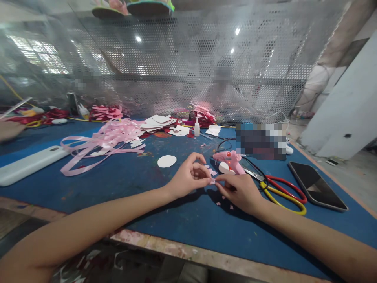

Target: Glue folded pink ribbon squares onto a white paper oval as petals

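Between my two hands, over the middle of the blue table, is a small pink piece. My left hand pinches its left side between thumb and fingertip. My right hand holds its right side with the fingertips. More small pink pieces lie on the table beside and below the hands. A pink glue gun rests just behind my right hand. A white paper oval lies flat to the left of my left hand.
Scissors with red and yellow handles and a phone lie at right. Pink ribbon, white paper pieces and a small bottle sit behind. A long white object is at left; a mesh screen stands behind.
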The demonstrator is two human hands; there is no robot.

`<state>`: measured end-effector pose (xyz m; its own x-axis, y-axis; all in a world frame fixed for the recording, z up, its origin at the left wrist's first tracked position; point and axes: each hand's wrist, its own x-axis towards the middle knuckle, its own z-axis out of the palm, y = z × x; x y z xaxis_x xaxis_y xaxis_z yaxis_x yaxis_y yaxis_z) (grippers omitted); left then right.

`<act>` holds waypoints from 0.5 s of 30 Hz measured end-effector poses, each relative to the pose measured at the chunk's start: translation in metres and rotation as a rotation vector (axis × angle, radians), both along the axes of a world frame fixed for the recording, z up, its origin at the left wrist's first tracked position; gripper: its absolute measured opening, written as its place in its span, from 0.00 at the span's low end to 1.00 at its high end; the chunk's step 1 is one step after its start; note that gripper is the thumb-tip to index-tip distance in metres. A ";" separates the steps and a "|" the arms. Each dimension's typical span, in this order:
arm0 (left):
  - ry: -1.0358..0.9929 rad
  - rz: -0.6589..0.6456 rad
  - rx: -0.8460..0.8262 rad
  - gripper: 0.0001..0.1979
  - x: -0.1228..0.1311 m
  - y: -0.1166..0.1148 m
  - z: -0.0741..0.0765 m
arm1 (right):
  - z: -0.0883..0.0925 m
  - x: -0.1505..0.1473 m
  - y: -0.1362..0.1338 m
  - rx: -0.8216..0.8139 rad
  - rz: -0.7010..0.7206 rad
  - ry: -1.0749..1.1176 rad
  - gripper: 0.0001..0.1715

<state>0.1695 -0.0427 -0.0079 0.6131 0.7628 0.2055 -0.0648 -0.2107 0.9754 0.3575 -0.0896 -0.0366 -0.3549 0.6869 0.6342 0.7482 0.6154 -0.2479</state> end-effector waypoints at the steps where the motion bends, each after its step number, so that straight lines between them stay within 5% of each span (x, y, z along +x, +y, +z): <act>1: 0.003 -0.005 0.001 0.21 0.000 0.000 0.000 | 0.000 0.000 0.000 0.004 0.003 -0.002 0.10; 15: 0.002 -0.007 0.028 0.19 -0.002 0.003 -0.005 | 0.002 0.000 -0.001 -0.022 -0.007 0.060 0.10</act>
